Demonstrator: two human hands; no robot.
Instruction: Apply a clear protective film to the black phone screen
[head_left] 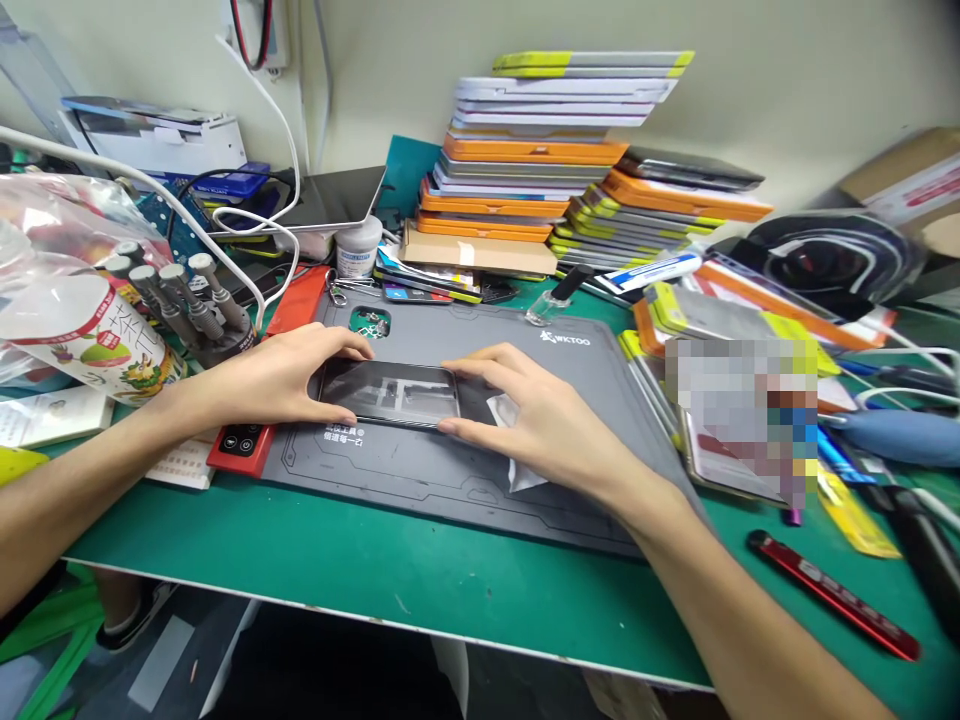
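A black smartphone (367, 392) lies sideways at the middle of the grey work mat (450, 480), its glossy dark screen facing up with bright reflections in it. My left hand (296, 375) grips its left end, thumb at the near edge and fingers at the far edge. At the right end, my right hand (525, 405) holds it the same way, thumb and fingers closed on the corners. Partly hidden under my right hand is a crumpled white wipe or cloth (525, 474) on the mat.
Boxes in a tall stack (525, 180) stand at the back. A screwdriver holder (187, 310) and a printed cup (90, 335) are at left. A small glass bottle (555, 298) sits on the mat's far edge. A red utility knife (832, 595) lies at right on the green table (420, 580).
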